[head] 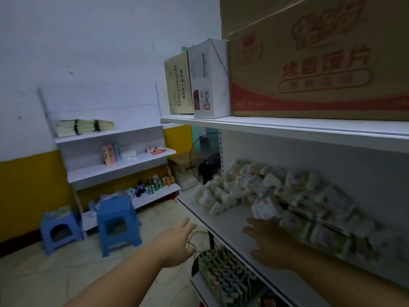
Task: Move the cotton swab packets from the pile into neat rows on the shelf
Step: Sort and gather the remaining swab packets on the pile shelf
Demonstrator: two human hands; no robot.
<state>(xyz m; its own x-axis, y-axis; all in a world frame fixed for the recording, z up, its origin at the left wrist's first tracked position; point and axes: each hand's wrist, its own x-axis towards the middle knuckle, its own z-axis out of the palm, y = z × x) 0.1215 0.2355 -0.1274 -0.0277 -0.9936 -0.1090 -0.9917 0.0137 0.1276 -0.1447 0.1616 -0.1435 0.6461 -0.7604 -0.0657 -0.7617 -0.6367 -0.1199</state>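
Cotton swab packets (pixel 278 193): a loose pile, lay heaped on the middle shelf (pixel 223 220), toward the wall.
Right hand (pixel 269 242): hung over the shelf, fingers spread, just beside the pile, gripping nothing.
Left hand (pixel 177 242): hung off the shelf's front edge, fingers straight, empty.
Cardboard box (pixel 318 63): stood one shelf above.

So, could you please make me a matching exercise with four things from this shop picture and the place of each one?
Things
1. cotton swab packets
2. big cardboard box
3. taller blue stool
4. bottles

Places
A. on the floor
B. on the top shelf
C. on the low far shelf
D. piled on the middle shelf

Pairs: 1-D, 2-B, 3-A, 4-C
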